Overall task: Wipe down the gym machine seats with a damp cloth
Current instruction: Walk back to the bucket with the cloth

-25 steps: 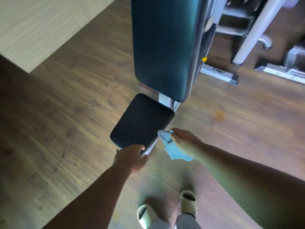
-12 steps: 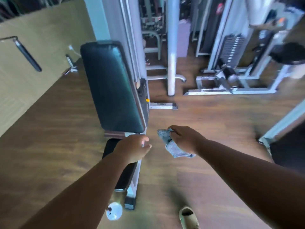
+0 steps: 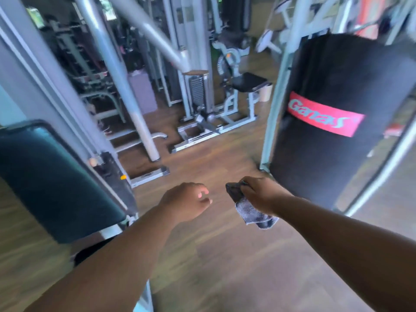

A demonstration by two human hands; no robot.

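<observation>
My right hand [image 3: 258,195] is closed around a crumpled grey-blue cloth [image 3: 252,210], which hangs below the fist over the wooden floor. My left hand [image 3: 188,202] floats in the air beside it, fingers loosely curled and apart, holding nothing. To the left stands the dark padded backrest [image 3: 49,183] of a gym machine; its black seat [image 3: 90,248] is mostly hidden behind my left forearm. Neither hand touches the machine. Farther back, another machine has a black seat [image 3: 248,81].
A black punching bag [image 3: 333,122] with a red Ganas label hangs close on the right in a pale metal frame [image 3: 273,104]. Grey machine posts [image 3: 126,91] and a weight stack [image 3: 198,88] fill the background. Brown wooden floor [image 3: 216,163] lies between them.
The view has lifted from the seat below to the room ahead. My left hand has come off the seat's front edge and hangs free. The cloth stays in my right hand.
</observation>
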